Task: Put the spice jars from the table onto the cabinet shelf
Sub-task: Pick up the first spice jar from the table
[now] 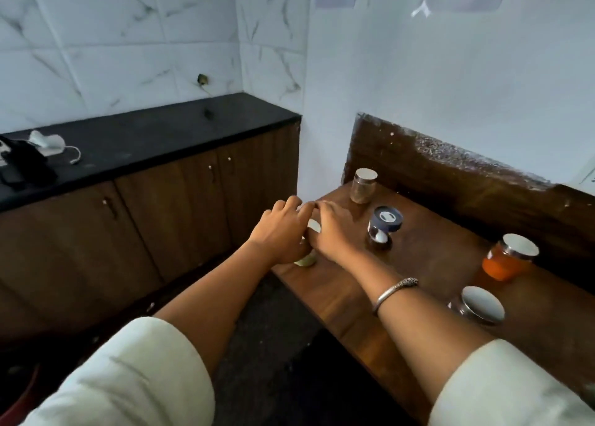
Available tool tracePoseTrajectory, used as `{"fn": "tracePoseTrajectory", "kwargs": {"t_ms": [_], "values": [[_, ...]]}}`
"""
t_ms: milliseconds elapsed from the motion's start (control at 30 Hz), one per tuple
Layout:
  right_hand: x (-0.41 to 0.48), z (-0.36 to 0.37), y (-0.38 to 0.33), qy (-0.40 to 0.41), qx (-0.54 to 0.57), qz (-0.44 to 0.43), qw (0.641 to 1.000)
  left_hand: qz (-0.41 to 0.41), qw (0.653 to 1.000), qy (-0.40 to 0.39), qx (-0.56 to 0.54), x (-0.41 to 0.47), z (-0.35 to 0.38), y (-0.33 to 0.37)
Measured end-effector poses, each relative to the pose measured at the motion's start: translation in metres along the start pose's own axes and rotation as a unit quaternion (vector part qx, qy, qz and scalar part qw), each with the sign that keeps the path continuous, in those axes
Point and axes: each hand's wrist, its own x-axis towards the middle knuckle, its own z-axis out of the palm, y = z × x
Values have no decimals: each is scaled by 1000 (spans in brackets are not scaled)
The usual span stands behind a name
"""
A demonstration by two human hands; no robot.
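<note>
Blue-lidded jar (pixel 384 224) beside right hand (pixel 331 229), orange jar (pixel 507 261)

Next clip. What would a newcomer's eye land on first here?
First, the left grip and right grip meeting over a pale jar at the left edge of the wooden table, the left curled round it. Next comes the bright orange jar with a silver lid on the table's right side. The dark blue-lidded jar stands just right of the hands.
</note>
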Motion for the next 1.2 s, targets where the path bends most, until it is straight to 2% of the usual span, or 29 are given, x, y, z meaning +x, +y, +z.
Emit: {"fn": "tracePoseTrajectory", "kwargs": {"t_ms": [133,233,700,867,967,1133,1200], "values": [[16,49,11,-36,-1,14,999,-28,995,-79,-45,3,39,-33],[29,77,24,-67,-6,59,996,-49,988,-125,-74,14,69,-50],[73,134,74,-120,46,209,970,-72,954,-228,-182,78,147,-67],[86,146,79,-107,131,253,953,-84,946,-234,-208,87,164,-67],[91,148,81,-72,182,267,944,-100,942,-206,-247,89,170,-67],[80,129,90,-44,178,255,949,-85,937,-163,-296,92,168,-58],[72,117,95,-7,191,254,948,-75,930,-141,-331,94,161,-48]]}}
